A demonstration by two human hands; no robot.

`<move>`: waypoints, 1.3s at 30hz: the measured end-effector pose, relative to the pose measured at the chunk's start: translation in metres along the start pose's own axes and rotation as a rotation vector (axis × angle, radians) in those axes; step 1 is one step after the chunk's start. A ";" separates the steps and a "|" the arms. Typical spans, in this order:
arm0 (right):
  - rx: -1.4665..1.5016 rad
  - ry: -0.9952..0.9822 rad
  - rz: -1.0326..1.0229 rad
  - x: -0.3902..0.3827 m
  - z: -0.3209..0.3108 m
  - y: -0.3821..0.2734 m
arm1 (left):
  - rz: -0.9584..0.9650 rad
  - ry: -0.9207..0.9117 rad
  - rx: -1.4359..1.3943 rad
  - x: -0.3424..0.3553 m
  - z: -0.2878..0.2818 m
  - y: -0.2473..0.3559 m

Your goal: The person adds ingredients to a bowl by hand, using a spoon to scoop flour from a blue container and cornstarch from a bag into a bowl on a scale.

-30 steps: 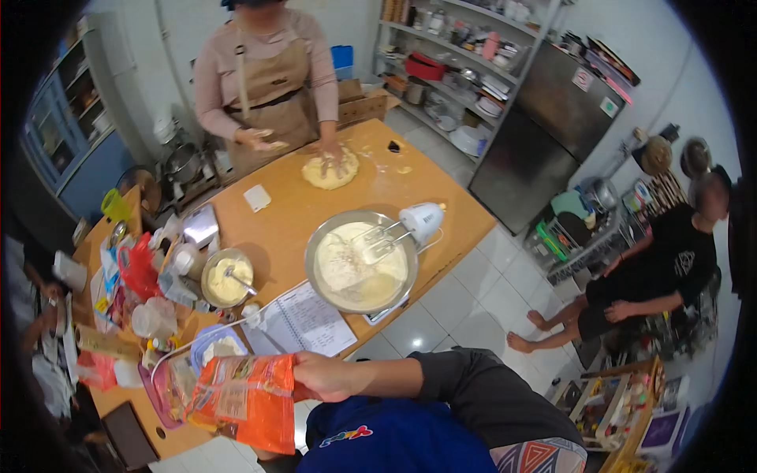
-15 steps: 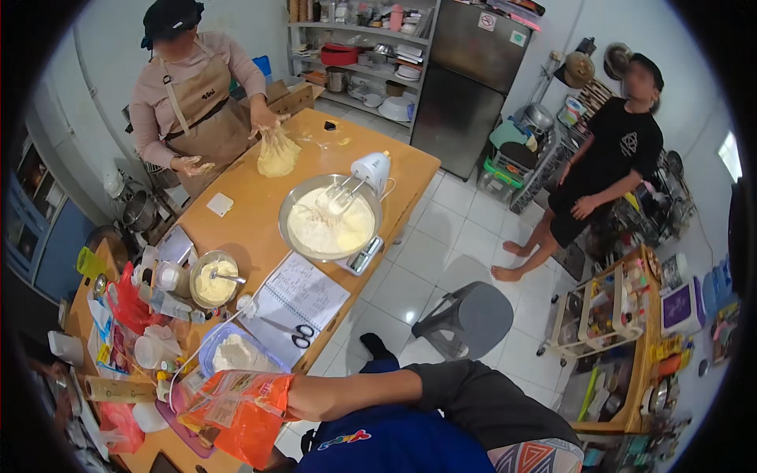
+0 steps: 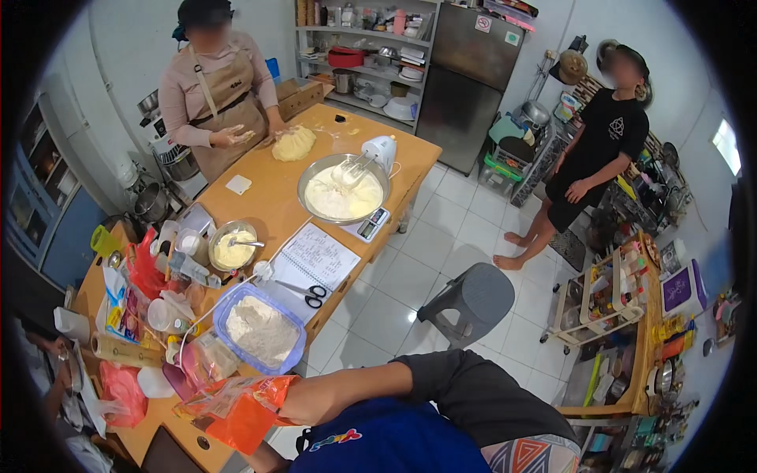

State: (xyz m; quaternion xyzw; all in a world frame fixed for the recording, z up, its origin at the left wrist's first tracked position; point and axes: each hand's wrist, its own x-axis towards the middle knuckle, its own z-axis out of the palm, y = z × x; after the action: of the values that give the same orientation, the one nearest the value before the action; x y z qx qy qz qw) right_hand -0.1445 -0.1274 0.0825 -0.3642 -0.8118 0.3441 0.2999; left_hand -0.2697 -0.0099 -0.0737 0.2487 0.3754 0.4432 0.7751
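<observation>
An orange plastic bag (image 3: 244, 414) is up at the table's near edge. My right hand (image 3: 303, 400), its arm reaching across from the right, is closed on the bag's edge; the bag hides most of its fingers. Below it, only the forearm of my left hand (image 3: 270, 459) shows, with the fingers hidden behind the bag. Just beyond the bag stands a lavender plastic tub (image 3: 295, 351) holding white flour (image 3: 262, 327). A clear plastic bag (image 3: 213, 355) lies beside the tub.
Black-handled scissors (image 3: 315, 296) lie on an open notebook (image 3: 327, 256). Farther off are a steel bowl (image 3: 305, 206) under a hand mixer (image 3: 380, 150), and a smaller bowl (image 3: 214, 252). A co-worker touches dough (image 3: 295, 144). A grey stool (image 3: 473, 296) stands right; another person stands beyond.
My view has shifted, showing more of the flour tub. The orange bag has moved lower, away from the tub. Across the table, the co-worker's stretched dough now rests in a mound.
</observation>
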 end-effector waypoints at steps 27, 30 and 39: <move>0.161 0.336 0.163 -0.067 0.040 -0.067 | 0.186 -0.087 0.118 -0.054 -0.054 0.022; 0.007 0.222 0.209 -0.057 0.026 -0.052 | 0.369 -0.020 -0.019 -0.063 -0.002 0.064; -0.025 0.265 0.344 0.024 -0.026 -0.143 | 0.109 -0.340 0.109 -0.036 0.036 0.151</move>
State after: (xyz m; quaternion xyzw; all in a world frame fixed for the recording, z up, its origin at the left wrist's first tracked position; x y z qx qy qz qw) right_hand -0.1936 -0.1703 0.2149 -0.5433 -0.6953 0.3293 0.3361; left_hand -0.3279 0.0297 0.0688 0.3817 0.2484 0.4149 0.7877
